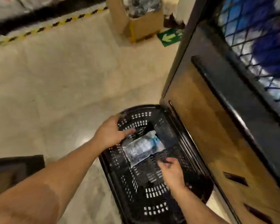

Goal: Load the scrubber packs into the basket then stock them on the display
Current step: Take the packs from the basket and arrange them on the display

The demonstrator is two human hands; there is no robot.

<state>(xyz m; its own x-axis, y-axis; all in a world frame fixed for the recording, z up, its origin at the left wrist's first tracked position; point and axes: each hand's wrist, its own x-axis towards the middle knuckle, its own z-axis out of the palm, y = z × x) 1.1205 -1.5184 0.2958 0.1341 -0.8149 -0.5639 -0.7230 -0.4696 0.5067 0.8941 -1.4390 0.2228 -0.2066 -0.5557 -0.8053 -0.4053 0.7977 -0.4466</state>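
A black plastic basket [132, 206] stands on the floor below me, against the display's wooden base. Inside it lies one clear scrubber pack [142, 148] with a blue label end. My left hand [111, 135] reaches over the basket's left rim, its fingers spread just beside the pack's upper left corner. My right hand [170, 171] hovers inside the basket just below the pack, fingers loosely curled and holding nothing I can see. The display's black wire-mesh panel [255, 50] at upper right shows blue packs behind it.
A wooden display base [205, 126] with a black rail runs along the right. An open cardboard box [136, 21] with dark goods sits on the floor ahead, beside a green arrow floor sign [169, 38]. Yellow-black tape [44, 28] marks the far floor. A dark object [14, 168] lies at the left edge.
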